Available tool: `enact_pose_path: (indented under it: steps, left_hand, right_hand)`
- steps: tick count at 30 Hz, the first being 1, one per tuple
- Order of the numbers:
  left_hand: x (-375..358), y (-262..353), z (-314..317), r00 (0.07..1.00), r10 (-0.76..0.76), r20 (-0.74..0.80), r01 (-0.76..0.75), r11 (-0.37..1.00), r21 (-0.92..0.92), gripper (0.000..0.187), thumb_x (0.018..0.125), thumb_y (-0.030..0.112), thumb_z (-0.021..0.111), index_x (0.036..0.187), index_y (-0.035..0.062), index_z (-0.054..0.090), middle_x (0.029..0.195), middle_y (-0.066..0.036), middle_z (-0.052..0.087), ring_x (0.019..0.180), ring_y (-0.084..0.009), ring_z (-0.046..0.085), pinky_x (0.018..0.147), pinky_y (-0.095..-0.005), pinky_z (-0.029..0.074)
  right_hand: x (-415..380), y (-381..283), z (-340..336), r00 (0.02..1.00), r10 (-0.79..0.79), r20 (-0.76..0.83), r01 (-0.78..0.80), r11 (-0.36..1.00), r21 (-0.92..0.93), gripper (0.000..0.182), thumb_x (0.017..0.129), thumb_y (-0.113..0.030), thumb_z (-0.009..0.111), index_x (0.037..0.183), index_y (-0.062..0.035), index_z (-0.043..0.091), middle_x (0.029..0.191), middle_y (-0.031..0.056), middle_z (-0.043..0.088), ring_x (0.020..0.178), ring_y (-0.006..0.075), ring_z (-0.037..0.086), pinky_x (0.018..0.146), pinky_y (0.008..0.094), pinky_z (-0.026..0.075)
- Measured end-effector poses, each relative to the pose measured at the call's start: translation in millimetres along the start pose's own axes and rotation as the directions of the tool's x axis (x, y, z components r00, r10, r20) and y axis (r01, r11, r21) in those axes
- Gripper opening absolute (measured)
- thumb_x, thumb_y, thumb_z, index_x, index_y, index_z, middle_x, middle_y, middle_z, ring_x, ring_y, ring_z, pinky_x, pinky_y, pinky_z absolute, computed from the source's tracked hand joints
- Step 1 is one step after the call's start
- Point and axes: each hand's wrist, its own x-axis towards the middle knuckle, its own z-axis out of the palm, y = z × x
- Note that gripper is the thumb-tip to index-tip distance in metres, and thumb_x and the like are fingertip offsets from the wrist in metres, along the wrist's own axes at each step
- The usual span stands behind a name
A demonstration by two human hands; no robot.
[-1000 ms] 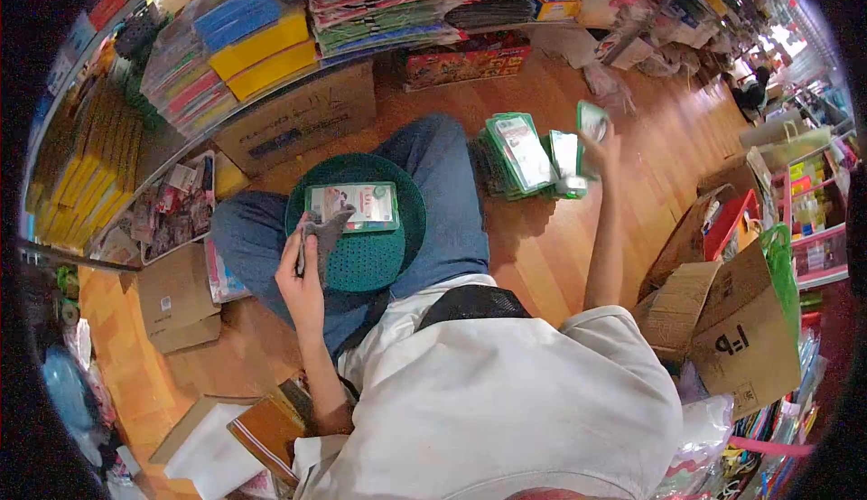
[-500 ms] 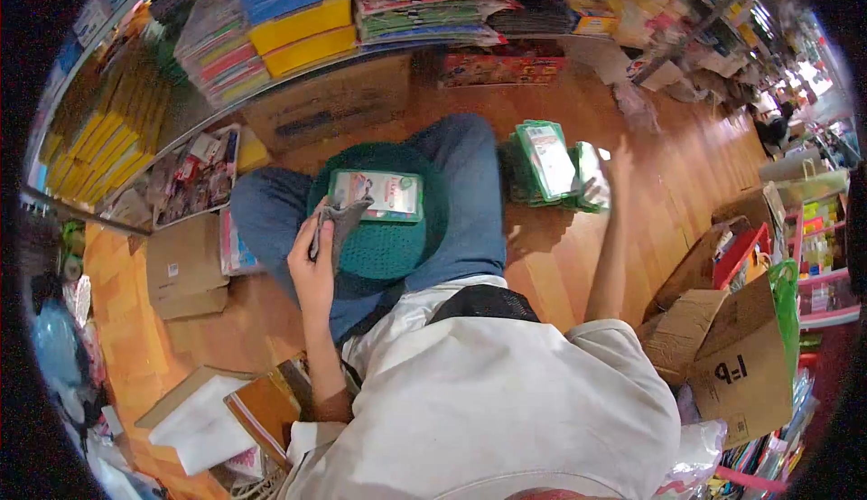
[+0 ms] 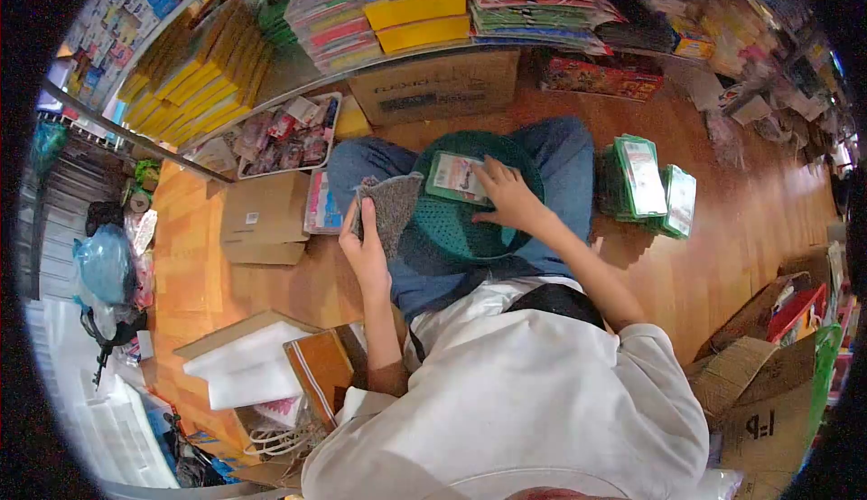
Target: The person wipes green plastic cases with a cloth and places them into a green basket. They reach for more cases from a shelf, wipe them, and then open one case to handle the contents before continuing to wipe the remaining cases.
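A grey cloth (image 3: 395, 215) hangs from my left hand (image 3: 363, 240), its fingers closed on one edge. In my lap sits a round green perforated basket (image 3: 452, 235). Across the basket lies a flat green-edged case (image 3: 454, 177) with a white printed label. My right hand (image 3: 512, 197) is over the right end of this case, fingers spread, fingertips at or near it; contact is hard to tell. On the floor to the right, similar green cases (image 3: 643, 179) form a stack, with more of them (image 3: 679, 200) beside it.
A shelf ahead carries yellow boxes (image 3: 417, 26) and bagged packets (image 3: 542, 17). Beneath it are a cardboard box (image 3: 433, 89) and a white tray (image 3: 336, 125) of small packages. Open cartons (image 3: 772, 410) stand at the right; a brown box (image 3: 321, 369) is at the left.
My right hand has moved from the case stack on the right to the case in the basket. The cloth stays in my left hand. The view has turned left.
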Motion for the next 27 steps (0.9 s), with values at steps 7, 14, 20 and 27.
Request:
enact_pose_path:
  steps: [7,14,20,27]
  left_hand:
    - [-2,2,-8,0.996,-0.084,-0.039,0.079,0.989,-0.127,0.039,0.092,0.022,0.060,0.117,-0.0090,0.058,0.113,-0.011,0.062,0.101,-0.0140,0.055,0.092,-0.0272,0.040]
    - [-9,16,20,0.955,-0.216,-0.201,0.100,0.877,-0.470,0.042,0.094,0.022,0.057,0.126,-0.0036,0.052,0.125,-0.010,0.055,0.109,-0.0163,0.053,0.097,-0.0296,0.039]
    - [-29,51,68,0.700,0.490,0.520,-0.469,0.864,-0.184,0.035,0.096,0.014,0.045,0.128,0.0034,0.053,0.134,-0.012,0.051,0.124,-0.0260,0.047,0.108,-0.0409,0.029]
    - [-74,25,92,0.401,0.348,0.848,-0.864,0.451,0.223,0.049,0.086,0.022,0.055,0.135,0.0238,0.049,0.146,-0.002,0.039,0.132,-0.0271,0.037,0.108,-0.0554,0.020]
  right_hand:
    - [-10,3,-19,0.910,0.247,0.332,-0.242,0.969,-0.055,0.098,0.063,-0.040,0.080,0.142,-0.0098,0.030,0.126,0.0246,0.044,0.111,0.0401,0.046,0.092,0.0460,0.041]
    - [-18,3,-48,0.957,0.023,0.290,-0.272,0.422,0.865,0.087,0.071,-0.047,0.070,0.141,-0.0083,0.035,0.116,0.0205,0.056,0.106,0.0333,0.054,0.092,0.0484,0.043]
    - [-30,-36,-60,0.966,-0.180,0.187,-0.206,-0.970,0.127,0.074,0.089,-0.059,0.044,0.144,-0.0118,0.033,0.142,0.0211,0.038,0.131,0.0351,0.039,0.108,0.0538,0.029]
    - [-24,-35,-66,0.981,-0.051,0.185,-0.144,-0.833,0.535,0.068,0.093,-0.060,0.033,0.142,-0.0136,0.037,0.138,0.0203,0.043,0.124,0.0353,0.046,0.103,0.0513,0.037]
